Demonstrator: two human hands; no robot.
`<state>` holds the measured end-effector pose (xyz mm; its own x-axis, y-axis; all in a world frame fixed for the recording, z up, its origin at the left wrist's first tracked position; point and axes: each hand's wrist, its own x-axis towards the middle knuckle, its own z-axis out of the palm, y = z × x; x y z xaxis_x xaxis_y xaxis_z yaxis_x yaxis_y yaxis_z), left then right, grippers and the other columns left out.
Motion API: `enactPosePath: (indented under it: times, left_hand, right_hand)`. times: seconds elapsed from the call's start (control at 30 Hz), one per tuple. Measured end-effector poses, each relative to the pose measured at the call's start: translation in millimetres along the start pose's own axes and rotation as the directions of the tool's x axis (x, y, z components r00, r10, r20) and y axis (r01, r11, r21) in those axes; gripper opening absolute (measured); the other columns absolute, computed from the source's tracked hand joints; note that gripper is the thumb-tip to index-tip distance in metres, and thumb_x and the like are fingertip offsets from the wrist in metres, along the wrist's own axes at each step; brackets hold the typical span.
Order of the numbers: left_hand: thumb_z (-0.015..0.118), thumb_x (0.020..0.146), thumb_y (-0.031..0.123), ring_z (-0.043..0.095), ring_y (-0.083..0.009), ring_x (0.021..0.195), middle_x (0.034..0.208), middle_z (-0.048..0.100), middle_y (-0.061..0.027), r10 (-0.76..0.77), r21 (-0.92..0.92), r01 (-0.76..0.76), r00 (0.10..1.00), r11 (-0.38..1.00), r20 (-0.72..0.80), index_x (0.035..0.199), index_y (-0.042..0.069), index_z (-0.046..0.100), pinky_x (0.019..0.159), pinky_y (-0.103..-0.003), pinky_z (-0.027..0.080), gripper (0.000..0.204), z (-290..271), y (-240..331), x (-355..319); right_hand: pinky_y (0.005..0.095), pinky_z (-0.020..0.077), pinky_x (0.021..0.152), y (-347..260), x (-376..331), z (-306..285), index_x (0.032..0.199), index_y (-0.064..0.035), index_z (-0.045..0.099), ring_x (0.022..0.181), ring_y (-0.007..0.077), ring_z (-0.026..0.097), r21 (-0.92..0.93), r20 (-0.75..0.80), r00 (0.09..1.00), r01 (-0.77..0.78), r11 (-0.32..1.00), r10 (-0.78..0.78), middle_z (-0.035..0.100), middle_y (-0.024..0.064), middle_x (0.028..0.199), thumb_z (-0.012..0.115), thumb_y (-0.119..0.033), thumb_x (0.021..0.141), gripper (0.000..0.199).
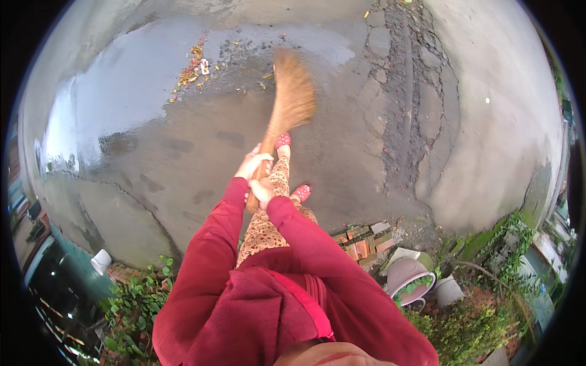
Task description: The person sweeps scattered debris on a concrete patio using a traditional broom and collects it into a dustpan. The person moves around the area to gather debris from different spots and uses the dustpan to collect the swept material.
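Note:
A straw broom (293,91) reaches out ahead of me, its bristles fanned over the wet concrete and a little blurred. My left hand (253,165) wraps round the handle just below the bristles. Closer to me, my right hand (262,191) is closed round the same handle near its butt end. To the left of the bristles lies a loose pile of yellow and red leaves (192,70), with a small white scrap (204,66) in it. Both forearms are in dark red sleeves.
Cracked, broken paving (408,91) runs along the right. My feet in red shoes (301,192) stand behind the broom. Stacked bricks (364,243), a tipped pot (410,277) and green plants (476,323) lie at the near right. A puddle (131,67) spreads at the left.

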<state>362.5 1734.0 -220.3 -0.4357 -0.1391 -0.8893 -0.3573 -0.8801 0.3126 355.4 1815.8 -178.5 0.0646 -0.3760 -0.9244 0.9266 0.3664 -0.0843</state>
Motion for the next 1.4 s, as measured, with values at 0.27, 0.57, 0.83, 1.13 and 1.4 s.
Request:
enactPosePath:
  times: [0.27,0.57,0.83,1.13,1.4]
  left_hand:
    - [0.054,0.062,-0.004,0.049,-0.0124,0.044,0.063,0.052,-0.0052,0.369,0.251,-0.301,0.882,0.92,-0.293,0.131,0.01,0.018,0.038,-0.027,0.043,0.079,6.8,29.0,15.3]
    - [0.052,0.065,-0.004,0.054,-0.0135,0.057,0.077,0.054,-0.0077,0.237,0.135,-0.22,0.963,0.966,-0.131,0.127,0.004,0.023,0.049,-0.024,0.047,0.069,71.0,64.3,13.6]
    - [0.053,0.066,-0.002,0.047,-0.0117,0.043,0.063,0.05,-0.0037,0.34,0.073,-0.342,0.94,0.937,0.039,0.133,0.014,0.003,0.037,-0.025,0.042,0.085,222.8,14.9,34.1]
    - [0.058,0.066,0.006,0.045,-0.0133,0.044,0.06,0.047,-0.0049,-0.108,0.238,0.038,0.951,0.971,0.291,0.11,0.003,0.032,0.038,-0.026,0.039,0.052,346.6,60.3,225.1]
    - [0.05,0.07,0.002,0.046,-0.0099,0.046,0.061,0.046,-0.0027,0.052,-0.206,-0.029,0.993,0.978,0.104,0.109,0.01,0.04,0.039,-0.023,0.041,0.041,284.2,121.9,171.3]
  right_hand:
    - [0.024,0.0359,0.036,-64.8,-36.3,8.3,0.066,-0.0049,0.046,0.04,0.0106,0.041,0.043,0.313,0.948,-0.074,0.996,0.057,0.043,0.0028,0.052,0.047,-0.007,0.074,0.009]
    - [0.0247,0.036,0.037,-106.1,-43.0,-11.1,0.071,-0.004,0.045,0.041,0.011,0.041,-0.02,0.12,0.99,-0.074,0.997,0.076,0.043,0.002,0.055,0.049,-0.007,0.072,0.005]
    - [0.0261,0.0366,0.035,-166.4,-127.7,-111.4,0.068,-0.0024,0.045,0.038,0.0135,0.042,-0.046,-0.089,0.991,0.097,0.994,-0.101,0.043,0.0041,0.052,0.046,-0.008,0.072,0.007]
    - [0.0242,0.0369,0.041,-339.6,-20.1,-194.5,0.074,-0.0071,0.046,0.044,0.0107,0.041,0.2,-0.285,0.939,0.257,0.946,-0.194,0.044,-0.0001,0.055,0.046,-0.008,0.076,0.002]
    - [0.0282,0.0392,0.036,-341.3,-20.5,-130.6,0.082,-0.0011,0.044,0.041,0.0149,0.045,-0.272,-0.105,0.994,-0.046,0.961,0.018,0.046,0.0041,0.056,0.049,-0.005,0.072,0.012]
